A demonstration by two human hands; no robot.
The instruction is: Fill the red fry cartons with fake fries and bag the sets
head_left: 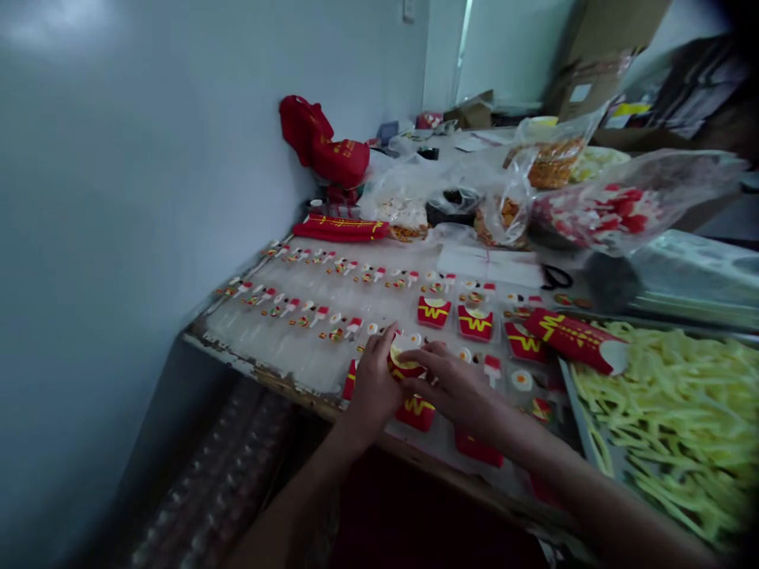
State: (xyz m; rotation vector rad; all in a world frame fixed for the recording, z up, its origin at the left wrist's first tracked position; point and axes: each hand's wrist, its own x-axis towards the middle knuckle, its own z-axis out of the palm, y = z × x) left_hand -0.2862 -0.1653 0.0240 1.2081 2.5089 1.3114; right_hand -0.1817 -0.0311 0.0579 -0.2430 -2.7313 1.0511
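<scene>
Over the near edge of the table, my left hand (378, 378) grips a small red fry carton (398, 366) with a yellow mark, fingers wrapped round its left side. My right hand (454, 387) meets it from the right, its fingers closed at the carton's mouth and front. Something pale yellow shows in the mouth, partly behind the fingers. Just below the hands lies another red carton (415, 412) on clear plastic packaging. More red cartons, such as one (432, 311) behind the hands, sit in the rows of clear packs with tiny food-shaped pieces.
To the right, a metal tray (584, 419) holds pale yellow fry-like strips (681, 411), with a stack of red cartons (578, 340) across its corner. Behind lie black-handled scissors (556, 276) and a bag of red-and-white pieces (617, 209). A wall (148, 197) borders the table's left.
</scene>
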